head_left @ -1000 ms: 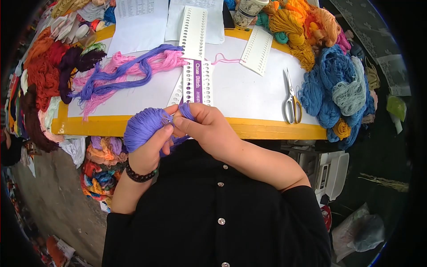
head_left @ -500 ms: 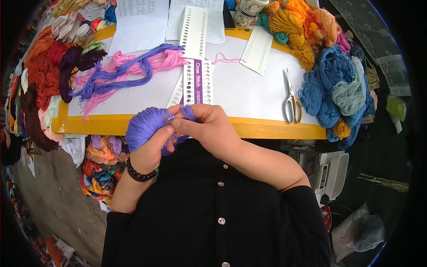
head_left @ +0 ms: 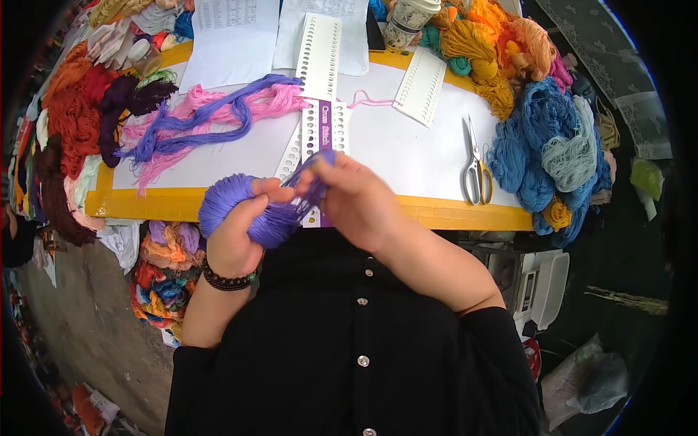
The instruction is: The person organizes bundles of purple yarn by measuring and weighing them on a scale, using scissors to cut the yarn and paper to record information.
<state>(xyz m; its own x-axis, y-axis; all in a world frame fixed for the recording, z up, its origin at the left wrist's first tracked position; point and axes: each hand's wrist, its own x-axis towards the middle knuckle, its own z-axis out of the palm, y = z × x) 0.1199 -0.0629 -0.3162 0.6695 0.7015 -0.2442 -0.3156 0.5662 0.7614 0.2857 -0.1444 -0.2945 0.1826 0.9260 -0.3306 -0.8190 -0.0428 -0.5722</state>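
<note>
A bundle of purple-blue thread [head_left: 273, 224] is gripped in my left hand [head_left: 240, 229], just over the table's front edge. My right hand [head_left: 356, 200], somewhat blurred, pinches strands pulled from the bundle's right end, and they stretch between my two hands. Behind them stand perforated white cards: a long one [head_left: 318, 58] and one with a purple band [head_left: 326, 134]. Purple-blue thread [head_left: 218, 136] lies over pink thread [head_left: 283, 100] on the left side, both reaching the cards. A pink strand runs right to another punched card [head_left: 419, 87].
Scissors [head_left: 474, 163] lie on the table [head_left: 407, 211] at the right. Blue skeins [head_left: 538, 120] and orange and yellow skeins [head_left: 472, 40] are heaped beyond. Red skeins [head_left: 73, 109] hang at the left. Printed sheets [head_left: 229, 43] and a paper cup [head_left: 407, 22] are at the back.
My right hand has moved up and away from my left, drawing strands out of the bundle. The fingertips of both hands were together before and are now apart.
</note>
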